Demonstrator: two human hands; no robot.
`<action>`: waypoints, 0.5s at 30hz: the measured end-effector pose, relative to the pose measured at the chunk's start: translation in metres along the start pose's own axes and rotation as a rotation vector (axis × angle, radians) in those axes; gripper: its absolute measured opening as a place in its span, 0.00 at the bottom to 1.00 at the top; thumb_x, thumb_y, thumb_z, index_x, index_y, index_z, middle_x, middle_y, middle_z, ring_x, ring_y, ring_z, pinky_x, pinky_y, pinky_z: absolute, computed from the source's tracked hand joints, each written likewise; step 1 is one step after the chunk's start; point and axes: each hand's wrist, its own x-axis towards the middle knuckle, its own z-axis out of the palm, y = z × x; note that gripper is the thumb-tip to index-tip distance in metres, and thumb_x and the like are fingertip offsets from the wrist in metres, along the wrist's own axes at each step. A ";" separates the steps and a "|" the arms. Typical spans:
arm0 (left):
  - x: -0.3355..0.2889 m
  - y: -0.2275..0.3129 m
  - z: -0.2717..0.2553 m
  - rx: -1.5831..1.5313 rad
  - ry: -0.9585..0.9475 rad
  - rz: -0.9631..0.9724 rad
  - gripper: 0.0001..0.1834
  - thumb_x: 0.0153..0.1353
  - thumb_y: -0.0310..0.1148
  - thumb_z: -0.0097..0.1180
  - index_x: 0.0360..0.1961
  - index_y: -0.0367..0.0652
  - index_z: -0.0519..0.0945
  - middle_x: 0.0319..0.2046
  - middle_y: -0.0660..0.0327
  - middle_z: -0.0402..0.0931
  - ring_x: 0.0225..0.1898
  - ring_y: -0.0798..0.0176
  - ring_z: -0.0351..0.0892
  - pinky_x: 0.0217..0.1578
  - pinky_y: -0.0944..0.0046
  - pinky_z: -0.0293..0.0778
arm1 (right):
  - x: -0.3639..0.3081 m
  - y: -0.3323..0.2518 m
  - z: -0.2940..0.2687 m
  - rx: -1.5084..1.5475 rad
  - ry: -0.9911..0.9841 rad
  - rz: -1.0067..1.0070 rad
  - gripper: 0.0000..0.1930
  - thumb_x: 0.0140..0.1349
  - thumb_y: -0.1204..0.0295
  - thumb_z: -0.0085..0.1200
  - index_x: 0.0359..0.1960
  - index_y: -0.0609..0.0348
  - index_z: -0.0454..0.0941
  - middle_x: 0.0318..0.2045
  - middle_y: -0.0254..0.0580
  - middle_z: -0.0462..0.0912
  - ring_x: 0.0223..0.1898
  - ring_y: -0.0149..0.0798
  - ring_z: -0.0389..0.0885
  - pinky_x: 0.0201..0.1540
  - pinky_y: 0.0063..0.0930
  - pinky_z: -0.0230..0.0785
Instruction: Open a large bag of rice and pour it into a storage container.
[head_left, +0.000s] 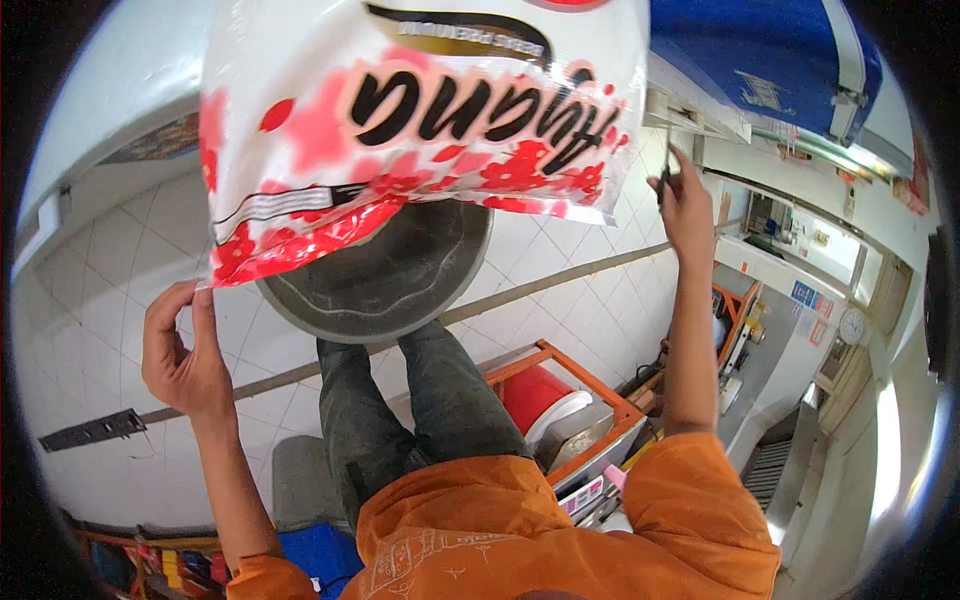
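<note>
White-and-red bag (pixel 420 150) hangs above the grey basin (pixel 400 285) in my remote feed; the left hand (pixel 187 350) pinches its near corner, probably to steady that edge, while the right hand (pixel 690 215) grasps a dark-handled tool (pixel 663 183), seemingly clear of the plastic.

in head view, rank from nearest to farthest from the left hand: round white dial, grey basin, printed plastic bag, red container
From the left hand:
1. Printed plastic bag: one corner in its grip.
2. Grey basin: to the right, partly behind the bag.
3. Red container: farther right and lower.
4. Round white dial: at far right.
</note>
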 end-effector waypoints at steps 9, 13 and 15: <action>-0.004 0.021 0.006 0.079 0.114 -0.237 0.09 0.65 0.26 0.60 0.43 0.31 0.82 0.36 0.56 0.83 0.39 0.67 0.83 0.44 0.68 0.79 | 0.175 0.089 0.019 -0.241 0.021 -0.245 0.16 0.59 0.71 0.62 0.48 0.48 0.74 0.36 0.51 0.85 0.40 0.53 0.85 0.41 0.42 0.74; -0.002 0.020 0.009 -0.023 0.121 -0.276 0.09 0.65 0.26 0.59 0.43 0.31 0.81 0.34 0.57 0.83 0.36 0.67 0.83 0.42 0.68 0.79 | 0.222 0.121 0.022 -0.457 0.059 -0.399 0.22 0.61 0.72 0.58 0.59 0.52 0.75 0.47 0.50 0.84 0.45 0.49 0.85 0.46 0.37 0.76; -0.004 0.018 0.014 -0.122 0.090 -0.281 0.08 0.67 0.25 0.56 0.44 0.32 0.79 0.33 0.60 0.80 0.36 0.69 0.80 0.41 0.70 0.76 | 0.234 0.135 0.013 -0.455 0.034 -0.380 0.18 0.66 0.69 0.50 0.58 0.51 0.75 0.50 0.50 0.83 0.49 0.54 0.82 0.50 0.40 0.74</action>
